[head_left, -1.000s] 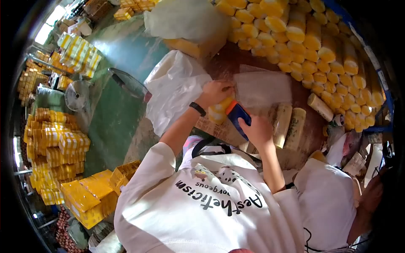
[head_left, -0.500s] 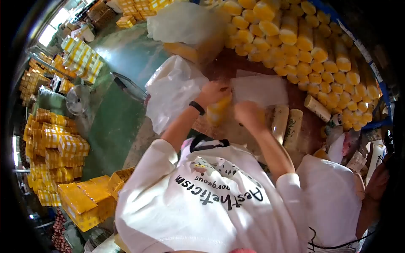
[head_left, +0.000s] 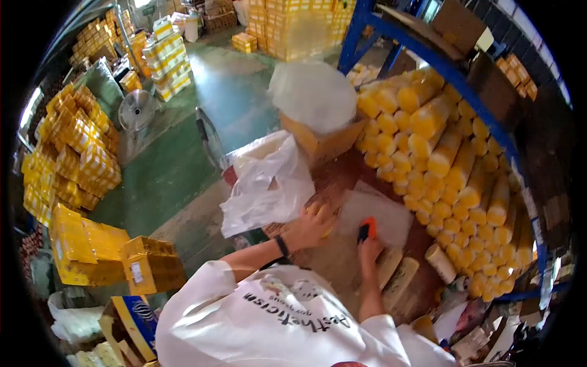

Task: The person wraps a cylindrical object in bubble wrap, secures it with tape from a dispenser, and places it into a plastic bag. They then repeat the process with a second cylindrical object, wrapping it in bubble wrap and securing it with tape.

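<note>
My left hand (head_left: pixel 313 225), a black band on its wrist, is closed over a yellow piece (head_left: pixel 328 230) on the brown work surface (head_left: pixel 333 266). Most of that piece is hidden under my fingers. In my right hand (head_left: pixel 369 251) is a small orange-and-black hand tool (head_left: pixel 367 229), shaped like a box cutter and pointing away from me. Its tip overlaps a translucent white sheet (head_left: pixel 391 215) lying flat. Crumpled white plastic bags (head_left: pixel 269 183) lie just beyond my left hand. Pale rolls (head_left: pixel 400 284) with dark writing rest right of my right forearm.
A big stack of yellow-ended rolls (head_left: pixel 452 165) fills the right side under a blue metal frame (head_left: pixel 452 73). Ahead stands a cardboard box (head_left: pixel 321 144) topped with clear plastic. Yellow-taped boxes (head_left: pixel 88 244) and a fan (head_left: pixel 137 110) stand at left.
The view has tilted up and shifted. My right hand now holds the orange-and-black tool. The yellow-and-white piece seen between my hands is now mostly covered by my left hand.
</note>
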Action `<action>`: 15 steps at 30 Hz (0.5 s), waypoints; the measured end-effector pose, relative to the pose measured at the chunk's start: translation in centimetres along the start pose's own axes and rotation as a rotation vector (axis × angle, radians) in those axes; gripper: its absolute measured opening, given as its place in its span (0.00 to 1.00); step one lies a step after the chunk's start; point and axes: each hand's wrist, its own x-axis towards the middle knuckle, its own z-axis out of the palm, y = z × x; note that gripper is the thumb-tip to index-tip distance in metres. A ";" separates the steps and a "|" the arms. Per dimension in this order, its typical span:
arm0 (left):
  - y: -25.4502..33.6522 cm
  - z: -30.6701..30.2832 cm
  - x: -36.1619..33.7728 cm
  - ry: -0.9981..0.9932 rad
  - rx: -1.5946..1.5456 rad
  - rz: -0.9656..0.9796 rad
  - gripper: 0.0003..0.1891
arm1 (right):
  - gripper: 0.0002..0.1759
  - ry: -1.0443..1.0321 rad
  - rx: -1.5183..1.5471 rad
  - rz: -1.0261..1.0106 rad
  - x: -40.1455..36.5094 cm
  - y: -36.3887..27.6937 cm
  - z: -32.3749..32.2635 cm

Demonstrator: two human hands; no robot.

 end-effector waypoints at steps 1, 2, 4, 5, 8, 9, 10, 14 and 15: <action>-0.4 0.0 -0.2 -0.018 -0.034 0.041 0.30 | 0.23 0.262 0.022 -0.083 -1.3 -0.1 -1.7; -0.9 0.0 -0.5 -0.037 -0.069 0.082 0.29 | 0.22 0.520 0.045 -0.164 -3.5 -1.1 -4.4; -1.2 0.1 -0.8 0.030 -0.082 0.142 0.27 | 0.20 0.005 0.564 -0.027 -5.9 -3.3 -8.6; -1.1 0.0 -0.8 0.089 -0.074 0.158 0.26 | 0.22 -0.441 0.677 0.105 -6.0 -4.6 -8.6; -0.2 0.8 -1.0 0.133 -0.076 0.171 0.22 | 0.24 -0.459 1.176 -0.389 -10.6 -9.4 -11.6; 0.0 1.2 -1.0 0.127 -0.080 0.170 0.21 | 0.25 -0.451 1.277 -0.478 -11.4 -10.3 -12.0; 0.2 1.2 -1.1 0.110 -0.092 0.240 0.21 | 0.26 -0.435 1.369 -0.532 -11.8 -10.7 -12.2; 2.3 -0.6 -1.5 0.101 -0.077 0.434 0.20 | 0.28 -0.653 1.924 -0.175 -12.1 -9.8 -11.4; 2.5 -1.2 -1.6 0.114 -0.054 0.465 0.20 | 0.28 -0.752 2.095 0.039 -12.1 -9.8 -12.4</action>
